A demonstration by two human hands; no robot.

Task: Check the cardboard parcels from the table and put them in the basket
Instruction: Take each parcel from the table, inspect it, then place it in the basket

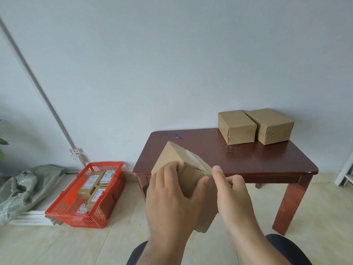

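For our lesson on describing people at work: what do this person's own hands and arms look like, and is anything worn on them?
Both the left hand and the right hand are bare: no gloves, rings, watch or sleeves show. Forearms are uncovered to the frame's edge. The fingers have short nails.

Your hands [200, 197] hold one parcel [179, 163] before the counter [238, 159]; two parcels [255, 126] sit side by side at its far right. The basket [63, 213], parcels inside, stands on the floor to its left.

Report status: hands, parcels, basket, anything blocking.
Left hand and right hand both grip tilted parcel, off the table. Two parcels left on it. Red basket part-filled; path clear.
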